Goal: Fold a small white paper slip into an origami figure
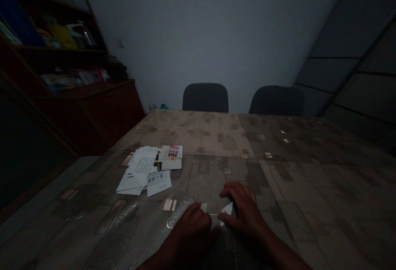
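Near the front edge of the table, my right hand (241, 209) holds a small piece of white paper (227, 210), with the thumb on its near side and the fingers bent around the far side. Just left of it is my left hand (196, 226), its fingers curled in and its thumb pointing towards the paper. Whatever the left fingers hold, if anything, is hidden from view. Farther to the left, a loose pile of white printed cards (142, 165) lies spread on the table; one card (172, 153) carries a red and yellow picture.
A patterned cloth covers the table (210, 138). Two dark chairs (205, 97) stand along its far side, before a pale wall. A glass (152, 108) is at the far left corner. Crowded shelves (83, 47) rise on the left. The room is dim.
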Demonstrator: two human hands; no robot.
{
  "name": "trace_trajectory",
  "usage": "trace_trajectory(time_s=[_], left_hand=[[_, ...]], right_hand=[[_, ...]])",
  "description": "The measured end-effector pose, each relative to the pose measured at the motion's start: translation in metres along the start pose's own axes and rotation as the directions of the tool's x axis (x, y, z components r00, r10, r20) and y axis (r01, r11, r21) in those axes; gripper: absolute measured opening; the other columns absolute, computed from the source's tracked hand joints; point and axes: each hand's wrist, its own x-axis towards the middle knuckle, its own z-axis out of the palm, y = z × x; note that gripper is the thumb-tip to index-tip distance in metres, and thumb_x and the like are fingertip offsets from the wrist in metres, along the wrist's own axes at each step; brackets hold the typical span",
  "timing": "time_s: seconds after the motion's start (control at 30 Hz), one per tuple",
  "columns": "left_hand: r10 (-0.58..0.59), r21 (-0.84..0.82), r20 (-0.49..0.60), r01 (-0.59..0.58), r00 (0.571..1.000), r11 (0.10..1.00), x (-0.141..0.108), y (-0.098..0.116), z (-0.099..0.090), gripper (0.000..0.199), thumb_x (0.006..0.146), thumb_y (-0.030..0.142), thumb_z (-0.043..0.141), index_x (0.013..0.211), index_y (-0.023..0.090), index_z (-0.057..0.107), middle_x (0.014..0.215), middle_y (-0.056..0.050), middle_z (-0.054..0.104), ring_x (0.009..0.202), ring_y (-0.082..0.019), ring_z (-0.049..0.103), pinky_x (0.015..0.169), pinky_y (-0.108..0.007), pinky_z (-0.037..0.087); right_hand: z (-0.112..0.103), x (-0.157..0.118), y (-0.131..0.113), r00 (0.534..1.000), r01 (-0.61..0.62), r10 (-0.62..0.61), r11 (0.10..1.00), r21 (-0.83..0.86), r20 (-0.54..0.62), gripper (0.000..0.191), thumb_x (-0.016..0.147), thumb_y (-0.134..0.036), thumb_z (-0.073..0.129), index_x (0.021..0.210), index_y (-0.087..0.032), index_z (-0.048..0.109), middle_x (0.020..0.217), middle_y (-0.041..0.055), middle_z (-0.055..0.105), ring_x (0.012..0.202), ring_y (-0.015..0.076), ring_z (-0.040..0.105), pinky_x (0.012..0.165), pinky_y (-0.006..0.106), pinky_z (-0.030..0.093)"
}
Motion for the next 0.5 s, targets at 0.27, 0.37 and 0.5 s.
trace_trajectory(time_s=[0.27, 0.37, 0.5], left_hand=[[-0.028, -0.044, 0.043, 0.030, 0.999, 0.999, 0.000, 0.001, -0.001, 0.021, 0.094, 0.021, 0.051, 0.073, 0.020, 0.048, 0.067, 0.004, 0.056, 0.064, -0.014, 0.059, 0.096, -0.042, 0.048], [-0.020, -0.047, 0.024, 0.021, 1.000, 0.999, 0.001, 0.003, -0.003, 0.021, 0.094, 0.020, 0.051, 0.073, 0.021, 0.046, 0.066, 0.005, 0.054, 0.062, -0.013, 0.058, 0.098, -0.043, 0.047], [-0.012, -0.062, 0.058, 0.016, 0.998, 0.998, 0.003, 0.006, -0.009, 0.017, 0.093, 0.015, 0.050, 0.077, 0.021, 0.048, 0.069, 0.005, 0.055, 0.064, -0.012, 0.059, 0.100, -0.042, 0.045]], right_hand=[[-0.004, -0.001, -0.006, 1.000, -0.013, 0.013, 1.000, -0.020, -0.001, 0.042, 0.064, -0.022, 0.071, 0.103, -0.023, 0.057, 0.122, 0.0091, 0.056, 0.115, 0.0314, 0.047, 0.096, 0.047, 0.032], [-0.005, 0.001, -0.002, 0.999, -0.014, 0.014, 1.000, 0.010, -0.041, 0.035, 0.068, -0.020, 0.068, 0.101, -0.023, 0.057, 0.119, 0.0080, 0.058, 0.114, 0.0297, 0.048, 0.096, 0.046, 0.034], [-0.004, 0.000, 0.006, 0.994, -0.006, 0.014, 0.997, 0.076, -0.109, 0.025, 0.075, -0.016, 0.061, 0.099, -0.023, 0.055, 0.116, 0.0067, 0.059, 0.112, 0.0265, 0.049, 0.095, 0.043, 0.035]])
